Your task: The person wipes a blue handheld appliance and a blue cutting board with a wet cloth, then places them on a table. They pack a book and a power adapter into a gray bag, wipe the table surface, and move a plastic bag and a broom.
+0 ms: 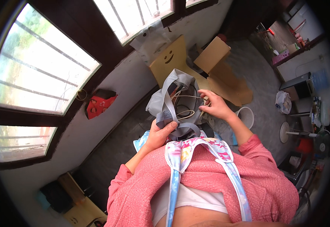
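Note:
A grey fabric bag (155, 102) with wide straps and cables inside stands before me on a yellow chair with a smiling face cut in its back. My left hand (160, 133) grips a small dark-grey box-shaped object (164, 118) bearing print, beside the bag's strap; its exact kind is unclear. My right hand (214, 105) is at the bag's right edge with its fingers curved and apart, next to a pale cable (190, 96). Whether the fingertips touch the cable cannot be told. More pale and black cables loop inside the bag.
Beyond the bag is the yellow chair's back (170, 55), with an opened cardboard box (214, 56) to its right. A white perforated bin (246, 117) stands on the floor right of my forearm. A fan (322, 145) is at the far right, and barred windows line the left wall.

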Motion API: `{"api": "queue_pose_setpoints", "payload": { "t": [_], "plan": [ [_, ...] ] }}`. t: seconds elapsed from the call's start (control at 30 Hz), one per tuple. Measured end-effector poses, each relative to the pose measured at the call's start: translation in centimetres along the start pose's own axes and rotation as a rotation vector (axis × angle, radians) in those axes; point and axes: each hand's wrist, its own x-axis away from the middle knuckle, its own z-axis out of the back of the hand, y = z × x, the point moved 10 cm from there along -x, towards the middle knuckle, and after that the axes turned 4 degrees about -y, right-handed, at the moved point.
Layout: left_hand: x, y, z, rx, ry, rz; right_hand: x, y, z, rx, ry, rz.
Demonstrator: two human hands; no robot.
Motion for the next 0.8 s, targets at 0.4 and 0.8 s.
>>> {"api": "queue_pose_setpoints", "payload": {
  "t": [0.4,0.8],
  "plan": [
    [-0.2,-1.1,-1.7,-0.127,-0.09,0.133,-2.1,-4.1,-5.2,0.045,-0.104,0.275],
    [-0.6,-2.3,-2.2,-0.26,-0.029,0.213,-13.0,1.8,-19.9,-0.298,-0.236,0.388]
  ]
}}
